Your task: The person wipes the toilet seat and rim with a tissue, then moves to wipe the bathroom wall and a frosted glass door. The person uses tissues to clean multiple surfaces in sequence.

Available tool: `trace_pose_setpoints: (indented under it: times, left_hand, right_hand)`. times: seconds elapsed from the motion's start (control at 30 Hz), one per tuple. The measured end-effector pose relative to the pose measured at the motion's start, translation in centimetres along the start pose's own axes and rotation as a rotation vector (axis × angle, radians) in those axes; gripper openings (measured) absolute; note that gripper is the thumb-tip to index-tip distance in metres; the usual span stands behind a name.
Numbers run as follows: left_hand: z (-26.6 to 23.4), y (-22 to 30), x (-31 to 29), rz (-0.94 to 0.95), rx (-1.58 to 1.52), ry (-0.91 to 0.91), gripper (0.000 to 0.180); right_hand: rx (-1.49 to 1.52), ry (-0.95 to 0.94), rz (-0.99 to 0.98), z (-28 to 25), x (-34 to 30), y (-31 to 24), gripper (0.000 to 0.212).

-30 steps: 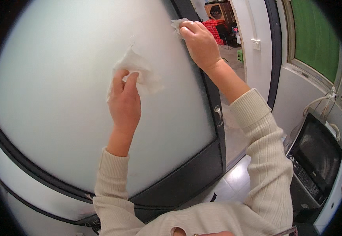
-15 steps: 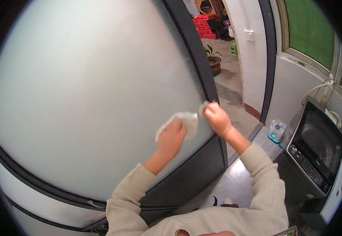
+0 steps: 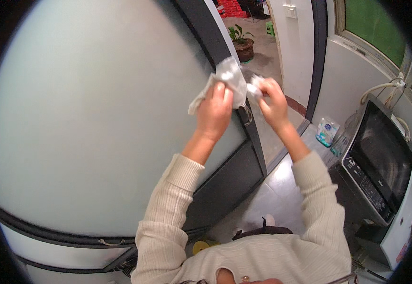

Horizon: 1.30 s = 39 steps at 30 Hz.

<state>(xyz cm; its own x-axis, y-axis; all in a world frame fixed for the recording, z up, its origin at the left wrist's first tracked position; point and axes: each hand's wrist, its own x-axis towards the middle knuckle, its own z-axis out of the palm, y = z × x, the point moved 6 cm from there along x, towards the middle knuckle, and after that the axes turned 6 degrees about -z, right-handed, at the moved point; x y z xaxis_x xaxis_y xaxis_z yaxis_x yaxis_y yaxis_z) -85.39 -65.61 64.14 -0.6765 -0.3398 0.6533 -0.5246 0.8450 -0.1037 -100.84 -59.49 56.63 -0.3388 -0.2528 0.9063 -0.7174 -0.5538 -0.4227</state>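
Observation:
My left hand [image 3: 214, 113] presses a thin white cloth [image 3: 232, 78] against the dark edge frame [image 3: 205, 35] of a large frosted-glass door [image 3: 106, 123]. Part of the cloth spreads above and beside the fingers. Just to the right, past the door's edge, my right hand [image 3: 273, 102] is raised with bent fingers, pinching a crumpled white wad [image 3: 253, 90]. The wad is smeared by motion; whether it is cloth or tissue I cannot tell. A small metal door handle [image 3: 248, 115] shows on the edge, below the cloth.
Through the doorway stand a potted plant [image 3: 242, 45] and a green stool [image 3: 269, 28]. A dark top-loading washing machine [image 3: 374, 165] is at the right. Beside it lies a clear and blue plastic package [image 3: 327, 132]. A window [image 3: 374, 28] is at the upper right.
Both hands have moved up and away from me. My left hand has carried the cloth from the glass onto the door's edge frame; my right hand has come off the edge.

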Motion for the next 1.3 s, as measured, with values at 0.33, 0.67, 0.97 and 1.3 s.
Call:
trace_pose_setpoints:
  times: [0.33, 0.67, 0.97, 1.3]
  left_hand:
    - [13.7, 0.8, -13.7, -0.034, -0.069, -0.291, 0.004]
    - [15.4, -1.6, -25.9, -0.062, -0.003, -0.51, 0.016]
    - [7.0, -6.7, -33.1, -0.2, -0.05, -0.677, 0.024]
    - [6.4, -6.0, -32.5, -0.121, -0.059, -0.5, 0.047]
  right_hand:
    - [-0.005, -0.108, 0.546, 1.2, -22.5, 4.6, 0.021]
    - [-0.247, -0.013, 0.416, 7.7, -24.3, 3.2, 0.021]
    - [-0.221, 0.214, 0.357, 8.4, -18.7, -2.6, 0.024]
    - [-0.372, 0.049, 0.288, 8.6, -21.2, -0.3, 0.024]
